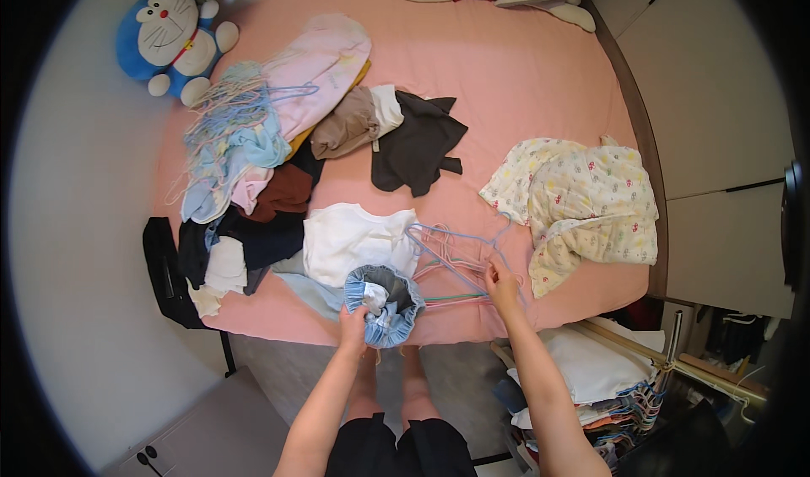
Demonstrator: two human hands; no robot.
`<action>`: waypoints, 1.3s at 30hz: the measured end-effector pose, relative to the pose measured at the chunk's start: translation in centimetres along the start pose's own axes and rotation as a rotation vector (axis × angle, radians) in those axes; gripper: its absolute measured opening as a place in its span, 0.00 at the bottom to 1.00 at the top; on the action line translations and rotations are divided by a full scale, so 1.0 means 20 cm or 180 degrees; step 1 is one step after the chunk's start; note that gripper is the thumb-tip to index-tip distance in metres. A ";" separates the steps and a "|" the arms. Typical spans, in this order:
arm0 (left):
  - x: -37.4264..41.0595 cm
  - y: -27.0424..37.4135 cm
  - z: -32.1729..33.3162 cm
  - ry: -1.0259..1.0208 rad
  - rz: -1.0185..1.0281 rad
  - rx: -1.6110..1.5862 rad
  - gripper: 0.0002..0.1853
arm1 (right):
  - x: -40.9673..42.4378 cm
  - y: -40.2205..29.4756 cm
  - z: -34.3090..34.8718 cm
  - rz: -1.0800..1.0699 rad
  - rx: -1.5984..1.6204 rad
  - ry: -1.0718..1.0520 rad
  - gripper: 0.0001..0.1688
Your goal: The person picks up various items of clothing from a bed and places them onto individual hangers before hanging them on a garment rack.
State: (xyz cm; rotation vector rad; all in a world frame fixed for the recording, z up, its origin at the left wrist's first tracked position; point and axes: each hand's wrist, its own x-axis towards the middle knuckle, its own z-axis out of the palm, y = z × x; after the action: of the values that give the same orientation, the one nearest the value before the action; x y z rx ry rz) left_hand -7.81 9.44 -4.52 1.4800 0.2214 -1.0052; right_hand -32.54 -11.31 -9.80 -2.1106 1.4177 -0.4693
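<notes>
My left hand [354,330] grips the gathered elastic waistband of a light-blue denim garment [408,325] at the bed's near edge; the waistband is spread into a ring, with white fabric inside. To the right, my right hand [500,285] is at a group of thin hangers [455,265], blue, pink and green, lying on the bed; its fingers are bent at a hanger, but whether they grip it cannot be told. A white top [357,240] lies just beyond the denim garment, partly over a pale-blue cloth [308,287].
The pink-sheeted bed [525,85] also bears a heap of clothes and hangers [234,116], a black garment [414,138], a patterned cream garment [588,205] and a blue plush toy [177,40]. A rack with hung clothes [601,366] stands at the lower right.
</notes>
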 end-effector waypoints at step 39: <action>-1.09 1.39 -0.56 -0.0118 0.4791 0.3934 0.14 | -0.87 -2.13 -0.20 -0.1434 0.2439 0.0194 0.07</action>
State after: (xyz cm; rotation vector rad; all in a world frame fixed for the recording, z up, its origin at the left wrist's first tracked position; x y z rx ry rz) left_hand 2.64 22.66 28.59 1.9780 -1.5898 0.2404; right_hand -10.25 16.21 19.72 -1.7439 0.6042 -1.0608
